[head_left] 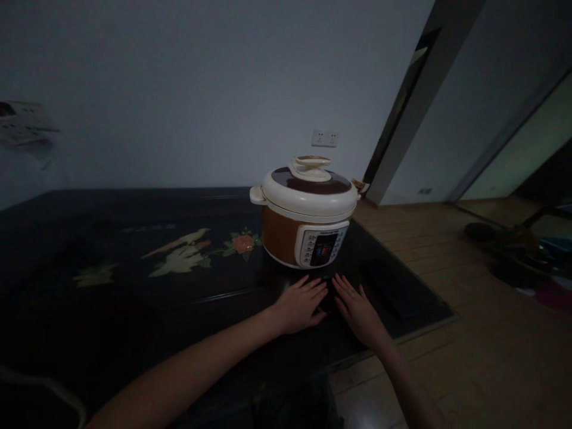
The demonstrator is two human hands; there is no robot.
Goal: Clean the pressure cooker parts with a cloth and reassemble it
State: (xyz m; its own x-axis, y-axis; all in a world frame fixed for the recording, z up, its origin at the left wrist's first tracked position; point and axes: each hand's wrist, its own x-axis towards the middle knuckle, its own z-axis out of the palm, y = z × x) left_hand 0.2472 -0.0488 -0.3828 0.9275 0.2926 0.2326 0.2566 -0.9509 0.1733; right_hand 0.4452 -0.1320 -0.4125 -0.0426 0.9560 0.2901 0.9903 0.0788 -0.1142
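Observation:
A brown and cream electric pressure cooker (286, 235) stands on a dark table, lid on, its control panel turned toward me. In front of it, my left hand (301, 305) lies palm down with its fingers stretched out. My right hand (357, 310) rests opposite it, also flat, fingers slightly spread and pointing toward the cooker. Between the two hands is a small dark, shiny patch (328, 296); whether it is a separate thing or part of the tabletop I cannot tell. Neither hand touches the cooker.
The dark tabletop (201, 328) carries a painted bird and a flower. A dark oblong object (388, 286) lies right of my right hand. A wall socket (325, 138) is behind the cooker. Wooden floor (491, 339) lies beyond the table's right edge.

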